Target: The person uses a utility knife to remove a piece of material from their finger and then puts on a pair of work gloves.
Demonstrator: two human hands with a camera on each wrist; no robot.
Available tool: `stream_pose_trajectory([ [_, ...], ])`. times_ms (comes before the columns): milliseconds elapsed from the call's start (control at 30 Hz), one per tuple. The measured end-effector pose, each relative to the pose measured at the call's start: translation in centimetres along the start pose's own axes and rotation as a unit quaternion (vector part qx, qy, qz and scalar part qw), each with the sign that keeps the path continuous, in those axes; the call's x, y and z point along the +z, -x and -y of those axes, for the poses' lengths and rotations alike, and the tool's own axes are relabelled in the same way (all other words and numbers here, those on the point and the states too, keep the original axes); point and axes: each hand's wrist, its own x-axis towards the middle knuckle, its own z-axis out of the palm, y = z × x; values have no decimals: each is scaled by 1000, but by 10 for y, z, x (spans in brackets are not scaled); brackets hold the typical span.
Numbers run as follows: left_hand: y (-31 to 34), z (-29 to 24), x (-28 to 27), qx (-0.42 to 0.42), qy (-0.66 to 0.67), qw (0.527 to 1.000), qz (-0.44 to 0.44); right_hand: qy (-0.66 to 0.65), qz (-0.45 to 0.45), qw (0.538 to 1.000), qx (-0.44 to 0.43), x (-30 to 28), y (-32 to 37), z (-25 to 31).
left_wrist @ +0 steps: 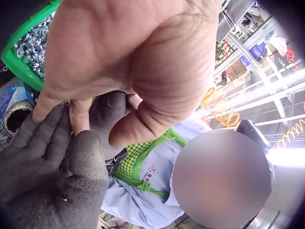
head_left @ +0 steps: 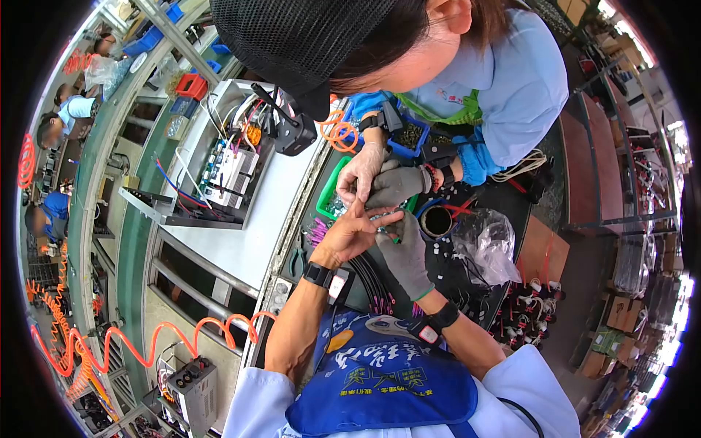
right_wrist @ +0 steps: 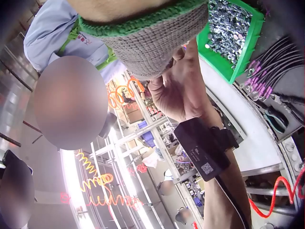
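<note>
My bare left hand [head_left: 350, 233] is palm up with fingers spread, close beside my grey-gloved right hand [head_left: 405, 259]. In the left wrist view, fingertips of the left hand [left_wrist: 133, 62] touch or nearly touch the gloved right hand [left_wrist: 57, 176], whose fingers lie extended. The right wrist view shows the glove's knitted cuff [right_wrist: 152, 40] in front of my left hand [right_wrist: 183, 88]; the gloved fingertips are hidden there. I cannot make out any small part between the fingers. A green bin [right_wrist: 233, 40] of small metal pieces is beside the hands.
Across from me a person in a light blue shirt [head_left: 518, 80] works with both hands [head_left: 391, 186] just beyond mine. Nearby are black cables [head_left: 369, 281], pliers [head_left: 296, 261], a round container [head_left: 437, 220] and a plastic bag [head_left: 489, 244]. A metal chassis [head_left: 226, 179] stands left.
</note>
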Motion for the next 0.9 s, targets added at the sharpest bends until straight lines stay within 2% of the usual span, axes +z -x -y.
stream_pose_trajectory([
  [900,1,2,-1,19,38,999,15,-7,-1,1000,9,-1,0,3],
])
